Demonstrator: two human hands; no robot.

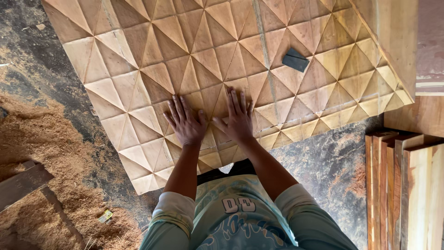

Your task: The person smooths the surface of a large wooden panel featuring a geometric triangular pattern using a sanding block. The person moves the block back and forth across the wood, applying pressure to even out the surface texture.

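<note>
both hands are lying flat on the carved wooden panel [222, 60], which is resting on the dusty floor [323, 171] in front of the person. the left hand [186, 122] is spreading its fingers wide and the right hand [238, 119] is doing the same just beside it, palms pressing down near the panel's near edge, likely feeling the raised triangles. a small dark block [295, 59] is sitting well apart on the panel, while sawdust [41, 139] is lying to the left and planks [407, 190] are standing to the right.

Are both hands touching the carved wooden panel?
Touching. The head view shows the left hand and right hand pressed flat, fingers spread, on the carved wooden panel.
</note>
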